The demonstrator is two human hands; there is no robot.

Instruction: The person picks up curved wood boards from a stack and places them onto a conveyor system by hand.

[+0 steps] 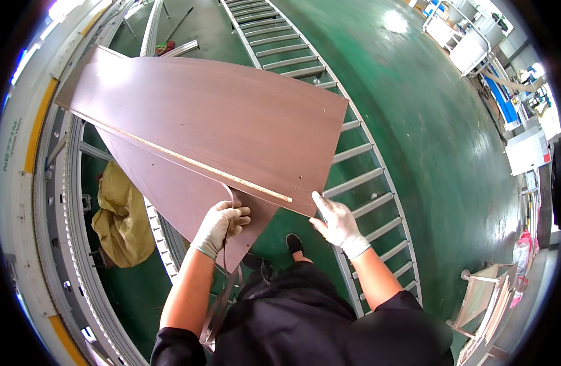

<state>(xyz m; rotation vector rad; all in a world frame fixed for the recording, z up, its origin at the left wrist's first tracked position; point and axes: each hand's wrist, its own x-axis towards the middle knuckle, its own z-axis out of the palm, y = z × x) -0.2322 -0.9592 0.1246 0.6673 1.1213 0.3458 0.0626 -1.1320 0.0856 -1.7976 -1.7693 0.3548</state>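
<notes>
1. Brown laminated board (213, 116): centre to 11 o'clock, over the roller conveyor (366, 177).
2. Left hand (222, 222), gloved: fingers curled around an edge-banding strip (222, 287) at the lower board (170, 189).
3. Right hand (336, 221), gloved: fingers extended, touching the board's near corner, 5 o'clock.

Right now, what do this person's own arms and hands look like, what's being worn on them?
Both hands, the left hand and the right hand, wear pale, off-white work gloves with knit cuffs at the wrists. The forearms are bare below short black sleeves. No watch, markings or bands show.
</notes>
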